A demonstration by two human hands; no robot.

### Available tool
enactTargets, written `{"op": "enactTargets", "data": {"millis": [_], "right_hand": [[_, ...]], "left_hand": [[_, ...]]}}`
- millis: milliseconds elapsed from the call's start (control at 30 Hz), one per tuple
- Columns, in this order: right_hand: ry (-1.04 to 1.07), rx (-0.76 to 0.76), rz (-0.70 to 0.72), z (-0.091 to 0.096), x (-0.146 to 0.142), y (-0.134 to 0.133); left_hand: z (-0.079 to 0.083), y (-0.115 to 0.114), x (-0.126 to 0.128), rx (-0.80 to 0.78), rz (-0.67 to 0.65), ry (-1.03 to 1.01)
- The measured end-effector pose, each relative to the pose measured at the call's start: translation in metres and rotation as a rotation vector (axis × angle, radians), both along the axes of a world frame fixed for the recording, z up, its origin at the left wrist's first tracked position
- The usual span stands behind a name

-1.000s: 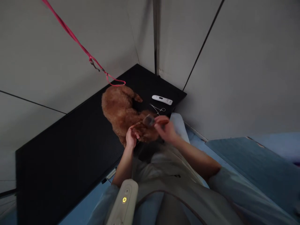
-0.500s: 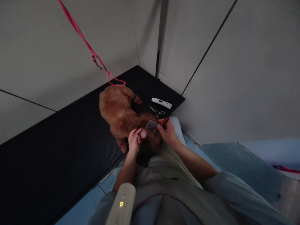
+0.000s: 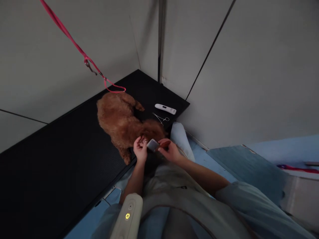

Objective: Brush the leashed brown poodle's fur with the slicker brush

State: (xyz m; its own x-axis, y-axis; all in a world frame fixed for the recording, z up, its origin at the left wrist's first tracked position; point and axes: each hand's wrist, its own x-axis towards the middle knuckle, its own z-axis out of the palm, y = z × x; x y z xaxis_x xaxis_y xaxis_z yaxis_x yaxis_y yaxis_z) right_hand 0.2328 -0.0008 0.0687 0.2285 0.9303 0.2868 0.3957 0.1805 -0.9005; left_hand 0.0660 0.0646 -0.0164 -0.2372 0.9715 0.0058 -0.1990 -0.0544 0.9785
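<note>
A small brown curly dog (image 3: 117, 118) lies on a black table (image 3: 62, 156), tied by a pink leash (image 3: 74, 44) that runs up to the left. My left hand (image 3: 140, 149) is closed on fur or a paw at the dog's near end. My right hand (image 3: 168, 151) grips a slicker brush (image 3: 153, 145) by its reddish handle, the brush head right beside my left fingers at the dog's coat.
A white clipper (image 3: 165, 108) and a pair of metal scissors (image 3: 161, 118) lie on the table's far right corner. Grey walls meet behind the table. A white device with a lit yellow button (image 3: 128, 215) hangs at my chest. Blue floor lies to the right.
The brush in my right hand came down and toward me, from over the dog's back to beside my left hand. My left hand kept its hold. The camera view shifted slightly.
</note>
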Motion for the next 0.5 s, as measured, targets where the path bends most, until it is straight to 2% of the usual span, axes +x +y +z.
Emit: {"op": "enactTargets", "data": {"millis": [100, 133, 167, 267, 300, 433, 467, 500], "right_hand": [[0.024, 0.049, -0.312, -0.006, 0.002, -0.006], [0.028, 0.087, -0.352, -0.009, 0.002, -0.007], [0.036, 0.111, -0.313, -0.011, 0.001, -0.008], [0.116, 0.081, -0.038, -0.019, -0.001, -0.008], [0.152, 0.067, -0.018, -0.022, -0.001, -0.007], [0.214, 0.195, -0.309, -0.024, 0.007, -0.006], [0.211, 0.21, -0.297, -0.023, 0.007, -0.006], [0.211, 0.195, -0.228, -0.023, 0.005, -0.006]], "left_hand": [[-0.001, 0.002, 0.001, -0.003, -0.026, -0.08], [0.0, 0.003, 0.001, -0.007, -0.034, -0.119], [0.002, 0.003, 0.001, -0.01, -0.038, -0.156], [0.007, 0.004, 0.003, -0.006, -0.039, -0.246], [0.009, 0.005, 0.003, -0.006, -0.047, -0.269], [0.012, 0.006, 0.005, -0.021, -0.08, -0.311], [0.012, 0.007, 0.006, -0.024, -0.078, -0.309], [0.011, 0.007, 0.006, -0.026, -0.066, -0.303]]}}
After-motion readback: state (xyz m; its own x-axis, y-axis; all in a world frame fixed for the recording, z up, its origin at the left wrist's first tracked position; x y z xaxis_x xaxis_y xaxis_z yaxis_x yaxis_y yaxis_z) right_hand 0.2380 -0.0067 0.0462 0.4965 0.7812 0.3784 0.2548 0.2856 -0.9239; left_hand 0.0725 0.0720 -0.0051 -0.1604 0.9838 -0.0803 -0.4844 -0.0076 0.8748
